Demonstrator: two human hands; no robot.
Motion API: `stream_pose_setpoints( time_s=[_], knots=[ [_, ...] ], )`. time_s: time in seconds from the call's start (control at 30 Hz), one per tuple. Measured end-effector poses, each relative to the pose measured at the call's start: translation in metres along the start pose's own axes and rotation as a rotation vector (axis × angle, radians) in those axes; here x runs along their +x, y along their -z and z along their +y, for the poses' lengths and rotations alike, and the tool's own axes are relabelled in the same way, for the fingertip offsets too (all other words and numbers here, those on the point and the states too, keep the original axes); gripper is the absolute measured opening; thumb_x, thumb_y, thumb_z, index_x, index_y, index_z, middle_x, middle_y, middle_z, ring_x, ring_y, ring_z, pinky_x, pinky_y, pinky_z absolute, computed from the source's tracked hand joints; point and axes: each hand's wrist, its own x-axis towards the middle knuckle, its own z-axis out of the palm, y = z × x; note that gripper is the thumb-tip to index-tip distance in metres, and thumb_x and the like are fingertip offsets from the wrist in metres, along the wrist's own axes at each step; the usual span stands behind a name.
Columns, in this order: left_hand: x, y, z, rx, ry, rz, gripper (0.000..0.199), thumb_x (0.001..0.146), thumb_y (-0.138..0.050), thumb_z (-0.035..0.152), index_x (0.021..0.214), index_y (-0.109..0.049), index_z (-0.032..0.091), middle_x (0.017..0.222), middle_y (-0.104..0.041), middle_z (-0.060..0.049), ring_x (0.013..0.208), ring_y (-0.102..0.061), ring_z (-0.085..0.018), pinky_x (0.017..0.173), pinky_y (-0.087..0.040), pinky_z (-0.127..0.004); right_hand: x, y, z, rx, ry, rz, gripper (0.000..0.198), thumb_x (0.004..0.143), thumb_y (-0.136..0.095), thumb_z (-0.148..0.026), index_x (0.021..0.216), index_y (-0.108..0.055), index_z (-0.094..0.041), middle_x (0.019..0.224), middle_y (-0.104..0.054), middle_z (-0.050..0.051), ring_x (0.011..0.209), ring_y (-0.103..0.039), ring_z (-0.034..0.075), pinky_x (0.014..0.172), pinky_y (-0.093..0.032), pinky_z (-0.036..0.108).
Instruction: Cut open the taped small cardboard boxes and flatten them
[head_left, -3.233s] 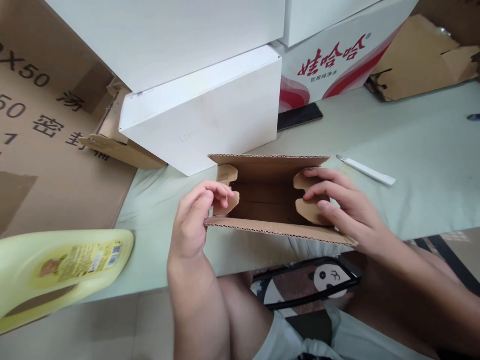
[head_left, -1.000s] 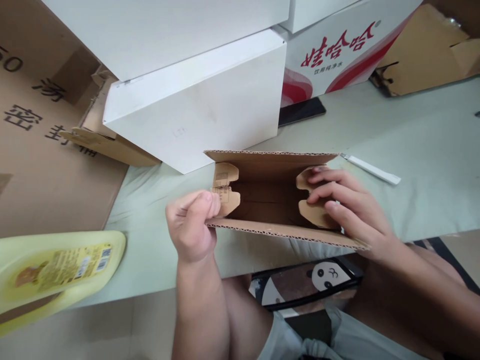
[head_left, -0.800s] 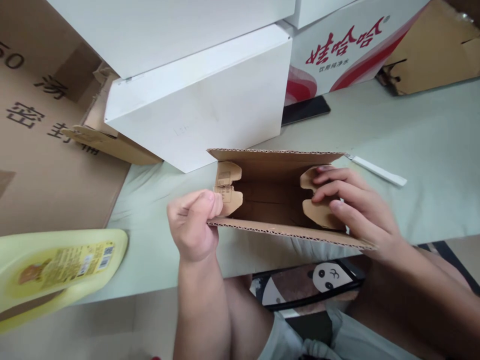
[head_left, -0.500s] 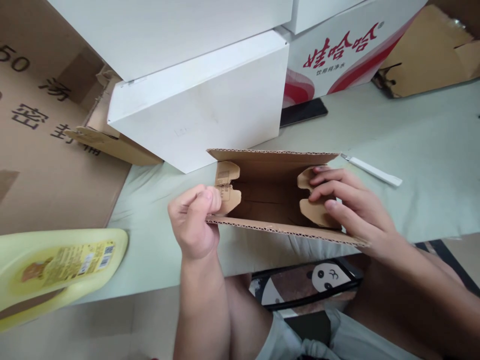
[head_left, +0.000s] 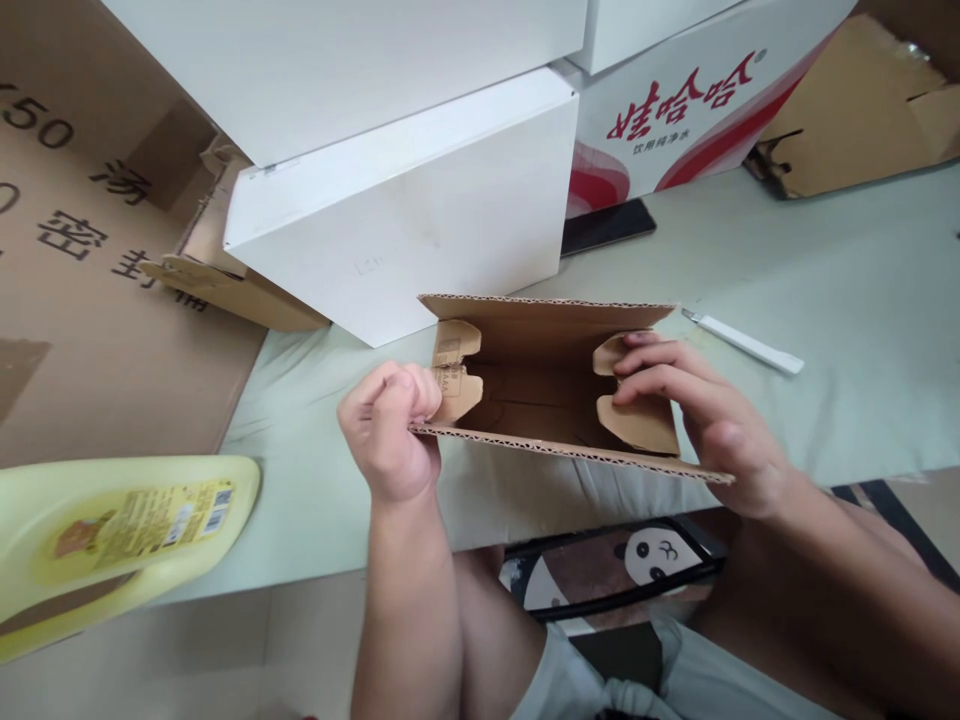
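Note:
A small brown cardboard box [head_left: 547,455] sits between my hands, its top open and its inside in shadow. Notched end flaps fold inward: the left flap [head_left: 459,400] bears printed marks, and the right flap [head_left: 637,425] is plain. My left hand [head_left: 394,425] is closed at the box's near left corner, thumb over curled fingers, gripping the edge beside the left flap. From the right side, my right hand [head_left: 697,410] hooks its fingers over the right flap, with the thumb bent near the long front panel's right end.
A white utility knife [head_left: 746,340] lies right of the box on the pale green cloth [head_left: 847,270]. White boxes [head_left: 420,220], a black phone [head_left: 607,228] and a red-lettered carton [head_left: 675,120] stand behind. Left are a large carton [head_left: 112,330] and a yellow bottle [head_left: 135,540].
The right thumb has drawn back off the right flap and bent toward the palm, while the fingers stay there. The box's front edge has shifted up slightly. The left hand remains closed.

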Motion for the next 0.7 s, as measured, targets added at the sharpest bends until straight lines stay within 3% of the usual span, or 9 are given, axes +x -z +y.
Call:
stream_pose_setpoints(
  time_s=[0.13,0.3,0.5,0.7],
  knots=[
    [0.0006,0.0003,-0.0009,-0.009,-0.025,0.013,0.050,0.084,-0.066,0.021,0.052,-0.028,0.020,0.048,-0.022,0.006,0.043,-0.021,-0.007,0.046,-0.015,-0.029,-0.0007,0.0001,0.0013,-0.018,-0.007,0.003,0.042,0.105,-0.043,-0.055,0.102,-0.072,-0.025,0.119,-0.067,0.010,0.127,-0.060,0.031,0.114,-0.044,0.046],
    [0.0011,0.0006,-0.0018,-0.018,-0.017,0.040,0.048,0.082,-0.065,0.017,0.052,-0.027,0.020,0.047,-0.022,0.006,0.043,-0.022,-0.006,0.046,-0.016,-0.028,-0.0027,0.0004,0.0081,0.073,0.037,-0.016,0.058,0.104,-0.032,-0.067,0.105,-0.072,-0.025,0.121,-0.064,0.009,0.132,-0.055,0.031,0.123,-0.032,0.044],
    [0.0010,0.0012,-0.0025,-0.024,-0.016,0.029,0.051,0.082,-0.068,0.021,0.052,-0.027,0.020,0.047,-0.022,0.007,0.043,-0.022,-0.006,0.046,-0.017,-0.028,-0.0005,0.0012,0.0026,-0.026,0.056,-0.023,0.042,0.105,-0.043,-0.055,0.105,-0.071,-0.024,0.120,-0.066,0.010,0.124,-0.060,0.028,0.116,-0.042,0.042],
    [-0.0006,-0.0017,-0.0016,-0.013,-0.024,0.045,0.049,0.081,-0.066,0.019,0.051,-0.027,0.020,0.048,-0.022,0.007,0.043,-0.022,-0.006,0.046,-0.017,-0.027,-0.0003,-0.0004,0.0013,-0.034,0.070,0.002,0.047,0.105,-0.039,-0.056,0.102,-0.072,-0.023,0.116,-0.068,0.010,0.123,-0.062,0.031,0.116,-0.042,0.047]
  ],
)
